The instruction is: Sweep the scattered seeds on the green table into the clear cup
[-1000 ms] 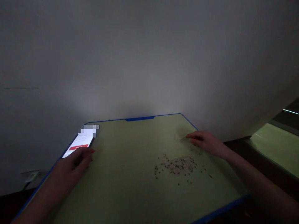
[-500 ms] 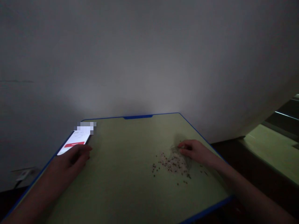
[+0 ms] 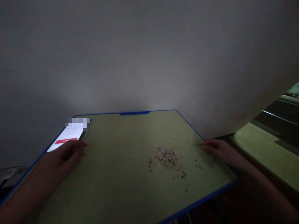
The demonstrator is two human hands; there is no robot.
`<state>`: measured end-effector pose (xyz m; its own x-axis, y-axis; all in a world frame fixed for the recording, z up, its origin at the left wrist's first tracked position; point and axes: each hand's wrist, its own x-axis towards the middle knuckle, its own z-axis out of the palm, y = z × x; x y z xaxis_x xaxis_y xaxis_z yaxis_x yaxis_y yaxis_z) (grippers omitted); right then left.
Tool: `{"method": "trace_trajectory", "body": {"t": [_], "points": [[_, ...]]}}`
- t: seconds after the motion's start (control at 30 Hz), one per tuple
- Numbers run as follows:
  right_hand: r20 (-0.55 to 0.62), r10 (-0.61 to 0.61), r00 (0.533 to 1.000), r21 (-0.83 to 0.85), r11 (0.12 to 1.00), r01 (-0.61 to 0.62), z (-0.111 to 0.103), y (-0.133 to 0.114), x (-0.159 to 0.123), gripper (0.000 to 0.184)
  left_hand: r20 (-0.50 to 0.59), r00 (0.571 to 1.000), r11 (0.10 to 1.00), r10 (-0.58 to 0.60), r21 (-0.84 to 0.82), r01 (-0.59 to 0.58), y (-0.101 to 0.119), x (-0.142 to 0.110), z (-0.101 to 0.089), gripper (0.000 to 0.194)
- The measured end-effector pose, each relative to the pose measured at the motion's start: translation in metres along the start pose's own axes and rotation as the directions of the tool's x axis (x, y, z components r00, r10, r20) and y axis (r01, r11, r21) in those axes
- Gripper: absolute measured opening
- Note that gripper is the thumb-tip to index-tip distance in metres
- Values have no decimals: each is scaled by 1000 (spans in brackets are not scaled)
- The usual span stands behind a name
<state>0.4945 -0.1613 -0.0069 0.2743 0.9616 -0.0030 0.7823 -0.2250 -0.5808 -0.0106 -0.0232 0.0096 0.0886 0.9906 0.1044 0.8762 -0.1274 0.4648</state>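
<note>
- Dim grey wall [image 3: 130, 56] stands behind a pale yellow-green desk [image 3: 116, 174], on which lies a loose pile of pale grains [image 3: 167, 157].
- Right hand [image 3: 216, 149]: fingers pinched together at the tips, on what looks like the edge of a faint see-through thing [image 3: 207, 158]; its outline is too dim to name it. Hand and thing are to the right of the pile, near the desk's right edge.
- Left hand [image 3: 67, 155]: fingers loosely bent, with a hollow between thumb and forefinger and nothing seen in their grip. It is well to the left of the pile, low over the desk; whether it rests there, I cannot tell.
- Dark bits [image 3: 150, 162] are mixed through the pile and strewn round it on every side, one lying by itself nearer the wearer than the pile.
- One thin dark sliver [image 3: 200, 167] lies to the right of the pile, between it and the right arm.
- Lit phone [image 3: 66, 133], face up, far left of the pile along the desk's left edge; a red bar crosses its white screen, and the left hand hides its near end.
- Blue edging runs round the desk, with a wider blue strip [image 3: 134, 113] at the far side, beyond the pile.
- Well to the right of the pile, past the desk, spreads another yellowish surface [image 3: 261, 146].
</note>
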Motion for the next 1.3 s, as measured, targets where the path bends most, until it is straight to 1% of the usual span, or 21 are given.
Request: {"method": "trace_trajectory", "body": {"t": [0.1,0.27,0.43,0.57,0.77,0.9,1.03,1.17,1.23,1.3], "points": [[22,11,1000,2,1000,-11,7,-1,-20,32,10,1000,1000,-9,-8,9,2,0,0,52],[99,33,995,30,999,-37,30,-27,-49,33,0,1000,999,-20,-36,20,13,-3,-3,50],[69,84,994,86,992,-90,49,-48,-72,36,-9,1000,998,-4,-59,3,12,-3,-2,46],[58,78,995,74,994,-82,59,-61,-82,32,-12,1000,997,16,-70,-17,8,-2,0,42],[84,87,993,86,992,-94,88,-78,-89,28,-18,997,995,73,-72,-74,7,-5,1,38],[90,68,994,72,995,-75,109,-100,-89,29,-19,996,989,89,-117,-91,10,-8,3,38],[96,4,995,95,995,-14,126,-125,-84,27,-65,990,982,128,-129,-136,12,-10,4,34],[78,-56,995,89,995,49,140,-148,-77,26,-76,983,977,165,-126,-174,13,-14,4,29],[83,-89,993,92,992,81,144,-155,-73,26,-83,981,975,177,-125,-186,13,-15,5,26],[99,-112,989,107,989,102,147,-157,-70,26,-85,980,973,182,-131,-192,13,-15,6,25]]}}
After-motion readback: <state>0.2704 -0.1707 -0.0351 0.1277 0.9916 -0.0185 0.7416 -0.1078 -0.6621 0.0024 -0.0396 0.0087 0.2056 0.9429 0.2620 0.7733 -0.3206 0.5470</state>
